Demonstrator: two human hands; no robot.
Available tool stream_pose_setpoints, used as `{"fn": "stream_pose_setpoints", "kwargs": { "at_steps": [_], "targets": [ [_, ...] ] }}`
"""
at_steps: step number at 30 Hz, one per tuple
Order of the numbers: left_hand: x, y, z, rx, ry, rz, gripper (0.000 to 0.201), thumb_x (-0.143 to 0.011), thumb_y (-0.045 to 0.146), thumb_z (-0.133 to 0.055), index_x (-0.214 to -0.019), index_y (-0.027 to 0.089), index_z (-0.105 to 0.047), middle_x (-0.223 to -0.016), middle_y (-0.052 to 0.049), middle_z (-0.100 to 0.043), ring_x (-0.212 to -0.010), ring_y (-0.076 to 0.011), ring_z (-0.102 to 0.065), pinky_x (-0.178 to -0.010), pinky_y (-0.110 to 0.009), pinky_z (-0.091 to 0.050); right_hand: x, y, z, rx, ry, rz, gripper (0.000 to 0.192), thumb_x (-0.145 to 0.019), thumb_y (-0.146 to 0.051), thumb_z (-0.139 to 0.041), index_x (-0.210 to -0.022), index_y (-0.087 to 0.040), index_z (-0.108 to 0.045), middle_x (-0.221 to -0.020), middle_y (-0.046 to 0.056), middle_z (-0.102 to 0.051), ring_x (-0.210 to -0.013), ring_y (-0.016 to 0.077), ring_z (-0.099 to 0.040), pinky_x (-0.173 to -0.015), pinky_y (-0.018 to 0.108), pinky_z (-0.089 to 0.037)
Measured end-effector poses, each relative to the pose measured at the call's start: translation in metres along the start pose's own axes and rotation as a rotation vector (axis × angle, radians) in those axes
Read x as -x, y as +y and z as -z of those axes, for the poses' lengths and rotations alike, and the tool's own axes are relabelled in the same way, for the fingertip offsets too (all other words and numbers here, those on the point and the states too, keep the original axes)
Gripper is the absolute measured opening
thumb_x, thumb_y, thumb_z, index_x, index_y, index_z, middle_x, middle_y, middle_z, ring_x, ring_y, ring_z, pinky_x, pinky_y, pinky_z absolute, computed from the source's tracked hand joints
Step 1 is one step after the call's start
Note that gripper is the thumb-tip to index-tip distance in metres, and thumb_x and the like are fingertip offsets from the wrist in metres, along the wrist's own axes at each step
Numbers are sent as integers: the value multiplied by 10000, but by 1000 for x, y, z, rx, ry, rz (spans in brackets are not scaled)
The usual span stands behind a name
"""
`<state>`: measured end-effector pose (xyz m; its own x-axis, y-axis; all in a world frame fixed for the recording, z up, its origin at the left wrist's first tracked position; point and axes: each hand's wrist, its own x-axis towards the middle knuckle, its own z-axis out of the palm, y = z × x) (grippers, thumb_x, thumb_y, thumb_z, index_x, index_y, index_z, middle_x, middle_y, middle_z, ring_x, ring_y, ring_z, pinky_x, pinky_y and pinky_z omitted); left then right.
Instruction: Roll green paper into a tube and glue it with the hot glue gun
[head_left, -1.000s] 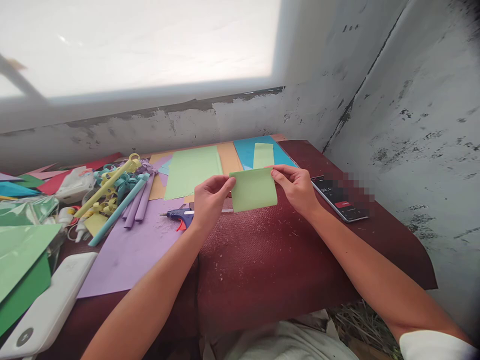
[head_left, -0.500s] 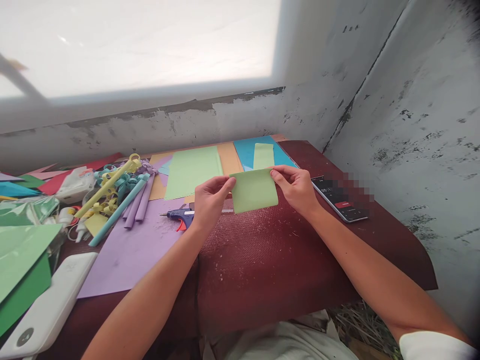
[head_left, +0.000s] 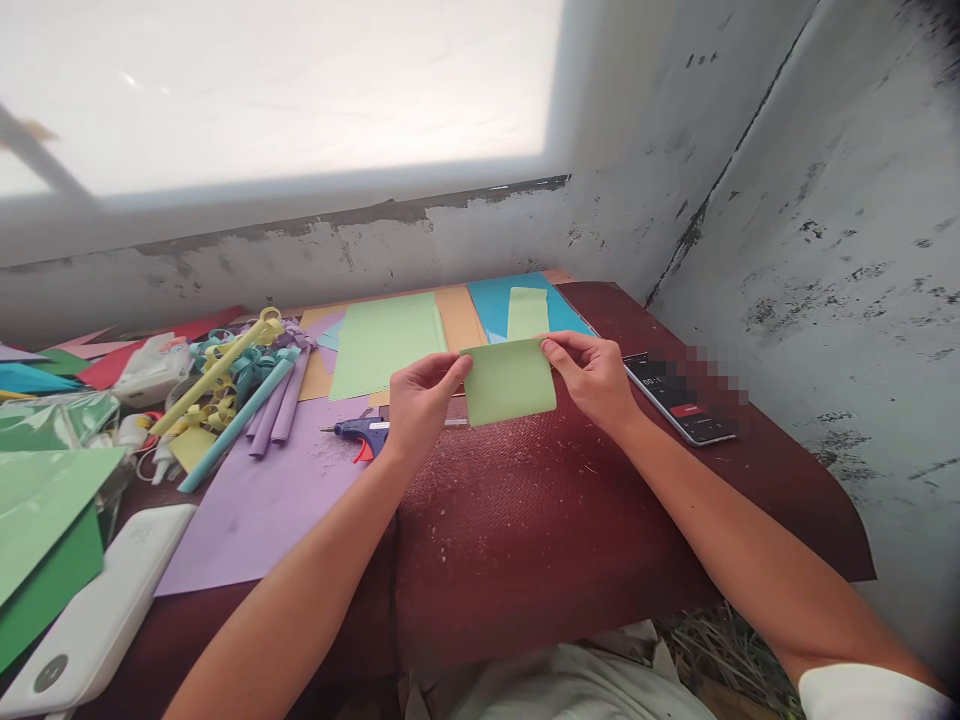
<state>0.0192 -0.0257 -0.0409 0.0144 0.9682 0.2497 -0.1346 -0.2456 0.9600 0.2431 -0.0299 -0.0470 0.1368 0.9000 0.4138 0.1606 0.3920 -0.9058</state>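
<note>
A small light green piece of paper [head_left: 511, 385] is held up above the dark red table between my two hands. My left hand [head_left: 421, 398] pinches its upper left corner between thumb and fingers. At the upper right corner, my right hand [head_left: 591, 378] grips it the same way. The sheet hangs down with its lower edge slightly curved. Just behind it, a light green paper strip [head_left: 528, 312] lies on a blue sheet [head_left: 487, 300]. A blue glue gun [head_left: 360, 432] with a red trigger rests beside my left hand, partly hidden by it.
Larger light green sheets [head_left: 386, 340] lie at the back. Left of the glue gun are a purple sheet [head_left: 255, 520], rolled paper tubes [head_left: 240, 420] and a white power bank [head_left: 105, 600]. A phone [head_left: 682, 400] lies at right, near the stained wall [head_left: 862, 300].
</note>
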Motion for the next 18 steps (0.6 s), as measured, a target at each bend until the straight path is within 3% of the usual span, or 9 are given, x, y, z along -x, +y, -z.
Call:
{"fn": "stream_pose_setpoints", "kwargs": {
  "at_steps": [11,18],
  "targets": [
    [0,-1,-1,10,24,2,309,-725,467,-875,-868,196,-832,-852,-54,-795,-791,-174,-707,-763,-322,-599,1,-3,0,41,-11,5,279,-875,-460,-706,-901,-195,-788,-845,55,-764,-781,208,-688,-707,335,-552],
    [1,-2,2,-41,-13,60,319,-711,469,-878,-863,189,-851,-850,-68,-804,-793,-197,-708,-768,-337,-577,2,-5,4,108,-124,31,257,-887,-393,-641,-719,-202,-679,-670,14,-606,-628,156,-535,-552,290,-414]
  ]
}}
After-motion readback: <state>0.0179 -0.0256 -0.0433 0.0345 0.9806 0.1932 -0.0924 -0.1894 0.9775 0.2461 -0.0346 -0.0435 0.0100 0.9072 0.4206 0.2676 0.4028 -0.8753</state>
